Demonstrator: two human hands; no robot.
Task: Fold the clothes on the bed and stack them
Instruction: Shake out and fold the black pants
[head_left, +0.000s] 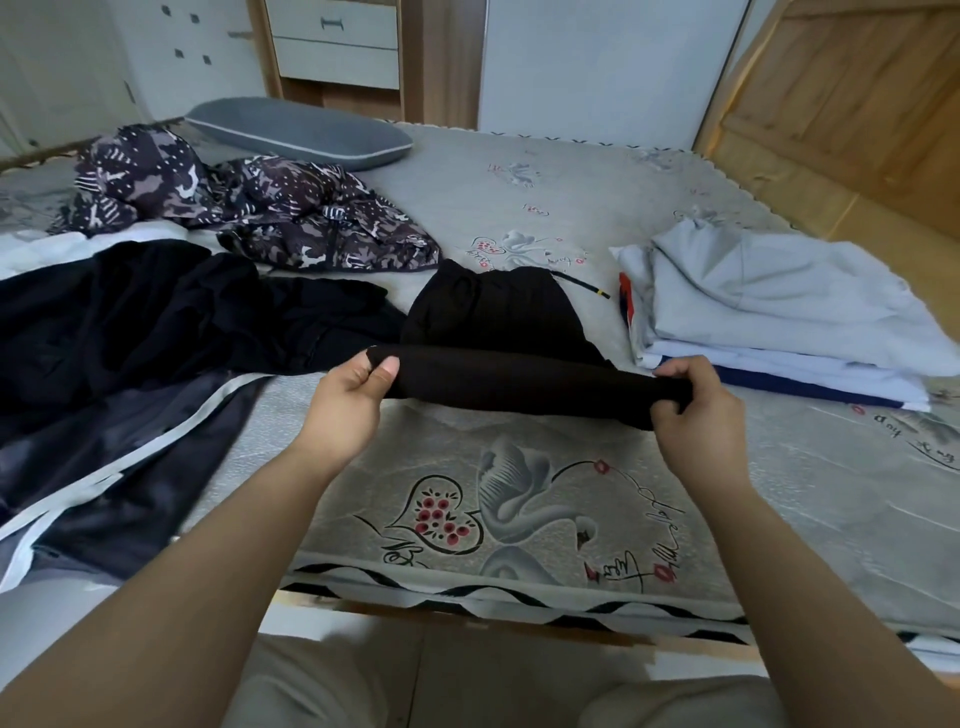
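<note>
A black garment lies in the middle of the bed, its near edge lifted and rolled into a thick fold that runs left to right between the two hands. The far part of it rests on the mattress in a rounded heap, and a thin black cord with a yellow tip sticks out from its right side. The left hand grips the left end of the fold, thumb on top and fingers curled round the cloth. The right hand grips the right end, its fingers bent over the top of the cloth and bunched tightly on it. Both forearms reach in from the lower corners of the view.

Just to the right of the garment sits a stack of folded clothes, pale grey and light blue on top, with a dark blue layer showing at the bottom edge and a bit of red and white at its left side. To the left, spread loosely and unfolded, lies a black piece of clothing, and under and below it a dark grey garment with white stripes. Farther back on the left is a crumpled camouflage-patterned jacket, and behind that a grey pillow. The bed cover is grey, printed with swans and hearts. Beyond the bed stand a wooden set of drawers and a wooden door.
</note>
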